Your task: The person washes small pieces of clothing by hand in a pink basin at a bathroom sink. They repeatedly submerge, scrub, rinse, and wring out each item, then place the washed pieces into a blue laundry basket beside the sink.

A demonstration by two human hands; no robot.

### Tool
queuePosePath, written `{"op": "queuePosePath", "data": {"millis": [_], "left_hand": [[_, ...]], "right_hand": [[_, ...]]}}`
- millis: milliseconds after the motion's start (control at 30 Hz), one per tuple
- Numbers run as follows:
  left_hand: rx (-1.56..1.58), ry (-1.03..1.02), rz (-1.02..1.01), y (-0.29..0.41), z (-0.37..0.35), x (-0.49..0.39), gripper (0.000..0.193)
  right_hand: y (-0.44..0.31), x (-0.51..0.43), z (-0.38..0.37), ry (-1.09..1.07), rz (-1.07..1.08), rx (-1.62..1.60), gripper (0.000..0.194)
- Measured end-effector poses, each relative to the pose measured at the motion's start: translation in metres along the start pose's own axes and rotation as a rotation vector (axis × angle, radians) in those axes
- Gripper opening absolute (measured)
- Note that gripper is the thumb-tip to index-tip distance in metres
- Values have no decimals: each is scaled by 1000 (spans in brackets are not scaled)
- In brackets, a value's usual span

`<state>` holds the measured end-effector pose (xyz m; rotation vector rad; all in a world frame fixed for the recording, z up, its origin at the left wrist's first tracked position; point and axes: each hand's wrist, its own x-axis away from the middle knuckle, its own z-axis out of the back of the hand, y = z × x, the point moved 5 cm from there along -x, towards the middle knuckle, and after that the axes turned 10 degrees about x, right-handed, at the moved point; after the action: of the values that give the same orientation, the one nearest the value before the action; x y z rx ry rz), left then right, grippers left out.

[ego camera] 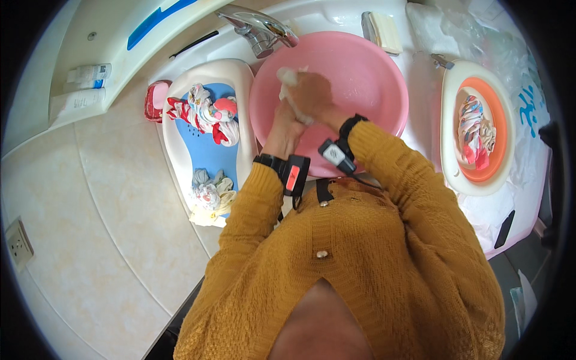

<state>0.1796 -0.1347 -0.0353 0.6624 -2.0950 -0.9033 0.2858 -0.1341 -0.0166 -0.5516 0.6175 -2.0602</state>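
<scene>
Over the left part of a pink plastic basin [369, 76], my two hands are pressed together around a small white wet cloth [288, 76]. My right hand [312, 92] lies on top, blurred, its fingers curled over the cloth. Below it, my left hand [290, 123] grips the cloth from underneath, with its fingers mostly hidden. White fabric shows at the far side of the hands and between the two palms. What lies in the basin under my forearms cannot be seen.
A chrome faucet [258, 29] reaches over the basin's far rim. Twisted clothes [202, 108] lie in a white-and-blue tub [209, 150] at left, beside a red soap dish [150, 108]. Right, an orange-and-white collapsible basin [501, 135] holds wrung clothes [471, 121]. A blue comb [150, 27] rests on a shelf.
</scene>
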Motion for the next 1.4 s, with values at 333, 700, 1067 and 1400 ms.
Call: {"op": "queuePosePath", "data": {"millis": [333,700,1067,1400], "left_hand": [[-163,-5,-65,14,21,-2,38],[542,392,896,-68,13,-30,56],[-27,-32,82,1,9,-1,44],[388,344,322,-34,2,-26,24]], "right_hand": [[92,-31,-12,170,-173,238,31],[41,-24,-24,-279,27,-45,26],[-37,34,13,-65,155,-50,37],[71,-37,6,-41,-304,265,46]]}}
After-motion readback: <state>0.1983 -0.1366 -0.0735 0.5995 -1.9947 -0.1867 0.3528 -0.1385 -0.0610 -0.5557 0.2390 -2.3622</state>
